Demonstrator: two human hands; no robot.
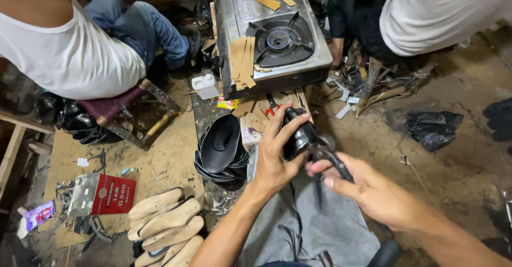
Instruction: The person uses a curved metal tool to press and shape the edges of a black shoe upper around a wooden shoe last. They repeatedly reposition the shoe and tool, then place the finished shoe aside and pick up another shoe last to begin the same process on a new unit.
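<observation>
My left hand (274, 155) grips a shiny black shoe (300, 134) held above my lap, fingers wrapped over its near side. My right hand (368, 189) is closed on black pliers (333, 157), whose jaws meet the shoe's edge. Both hands hover over my grey trousers (309, 224). Just left of the shoe lies a stack of black shoe uppers (220, 147).
A gas stove (272, 29) with cardboard strips stands ahead. Wooden shoe lasts (165, 219) and a red tin (104, 194) lie at lower left. Two other people sit at upper left and upper right. A black plastic bag (432, 128) rests on the floor at right.
</observation>
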